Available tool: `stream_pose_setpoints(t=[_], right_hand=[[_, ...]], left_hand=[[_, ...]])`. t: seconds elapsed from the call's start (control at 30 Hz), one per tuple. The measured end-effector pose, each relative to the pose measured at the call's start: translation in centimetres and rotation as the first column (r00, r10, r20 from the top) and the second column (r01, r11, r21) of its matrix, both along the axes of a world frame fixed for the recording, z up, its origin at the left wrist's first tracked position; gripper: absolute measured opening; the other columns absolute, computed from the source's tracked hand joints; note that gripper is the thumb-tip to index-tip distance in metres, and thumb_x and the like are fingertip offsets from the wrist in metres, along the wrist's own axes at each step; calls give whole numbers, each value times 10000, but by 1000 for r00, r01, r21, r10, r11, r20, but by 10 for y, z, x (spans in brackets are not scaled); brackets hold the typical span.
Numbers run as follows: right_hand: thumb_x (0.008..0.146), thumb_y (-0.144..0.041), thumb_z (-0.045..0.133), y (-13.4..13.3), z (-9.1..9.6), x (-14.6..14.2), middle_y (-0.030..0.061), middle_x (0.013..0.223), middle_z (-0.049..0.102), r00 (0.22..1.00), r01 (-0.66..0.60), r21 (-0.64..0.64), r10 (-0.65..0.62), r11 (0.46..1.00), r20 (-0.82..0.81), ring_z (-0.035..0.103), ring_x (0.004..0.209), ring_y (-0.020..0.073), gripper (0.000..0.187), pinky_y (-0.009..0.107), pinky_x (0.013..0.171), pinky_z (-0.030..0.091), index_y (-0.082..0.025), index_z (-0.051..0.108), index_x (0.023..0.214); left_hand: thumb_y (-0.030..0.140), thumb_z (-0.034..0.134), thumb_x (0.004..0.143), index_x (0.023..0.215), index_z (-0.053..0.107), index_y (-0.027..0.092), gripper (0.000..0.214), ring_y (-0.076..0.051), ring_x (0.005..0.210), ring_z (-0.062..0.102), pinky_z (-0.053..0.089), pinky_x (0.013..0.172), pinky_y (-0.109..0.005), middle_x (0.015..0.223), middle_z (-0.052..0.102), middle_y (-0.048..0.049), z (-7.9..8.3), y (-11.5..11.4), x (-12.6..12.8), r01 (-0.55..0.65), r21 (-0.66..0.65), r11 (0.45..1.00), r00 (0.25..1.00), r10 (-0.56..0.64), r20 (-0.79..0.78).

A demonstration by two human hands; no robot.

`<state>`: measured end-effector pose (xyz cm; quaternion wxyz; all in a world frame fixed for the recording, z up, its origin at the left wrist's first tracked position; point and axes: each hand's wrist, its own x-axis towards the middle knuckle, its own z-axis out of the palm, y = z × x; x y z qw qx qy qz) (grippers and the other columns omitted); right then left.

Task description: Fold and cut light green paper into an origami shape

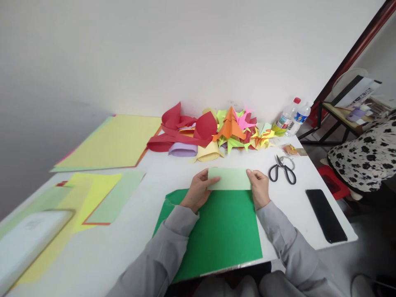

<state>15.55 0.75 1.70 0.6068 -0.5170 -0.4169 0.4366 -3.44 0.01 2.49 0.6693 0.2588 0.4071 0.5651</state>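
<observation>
A pale green paper rectangle (pixel 230 179) is held level between my two hands, just over the far edge of a dark green sheet (pixel 225 231). My left hand (pixel 199 189) pinches its left end, thumb on top. At the right end, my right hand (pixel 259 187) grips the paper between thumb and fingers. The dark green sheet lies flat at the table's front edge, its far left corner curled up. Black-handled scissors (pixel 282 170) rest to the right of my right hand.
Folded paper shapes, among them an orange one (pixel 230 126) and red curled strips (pixel 185 132), are heaped by the wall. Two bottles (pixel 292 117) stand at the back right. A black phone (pixel 326 215) lies right, large yellow sheets (pixel 108 142) left. Someone in patterned clothing (pixel 365 152) sits beyond.
</observation>
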Motion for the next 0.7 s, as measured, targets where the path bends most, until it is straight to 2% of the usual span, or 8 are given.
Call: stream_pose_setpoints(t=[0.2, 0.43, 0.7], right_hand=[[668, -465, 732, 1, -4, 3, -52, 527, 444, 999, 5, -3, -6, 1000, -41, 350, 526, 99, 364, 251, 521, 309, -170, 550, 556], [680, -462, 729, 2, -9, 5, -52, 526, 433, 1000, 13, 12, -13, 1000, -12, 344, 534, 101, 368, 247, 521, 310, -173, 543, 551], [696, -396, 743, 4, -14, 7, -46, 554, 477, 998, 15, 45, -13, 999, -60, 381, 562, 106, 294, 255, 563, 323, -160, 604, 591]], left_hand=[[195, 879, 462, 892, 705, 108, 472, -211, 722, 676, 544, 698, -333, 778, 743, -60, -4, -5, 11, 52, -3, 999, 995, -52, -86], [216, 887, 442, 845, 723, 106, 449, -226, 715, 678, 539, 706, -354, 787, 748, -77, -10, -4, 11, -3, 72, 997, 987, 15, -161], [239, 876, 473, 829, 732, 117, 403, -225, 718, 678, 543, 711, -365, 815, 749, -77, -4, -7, 14, -11, 108, 994, 983, 31, -184]])
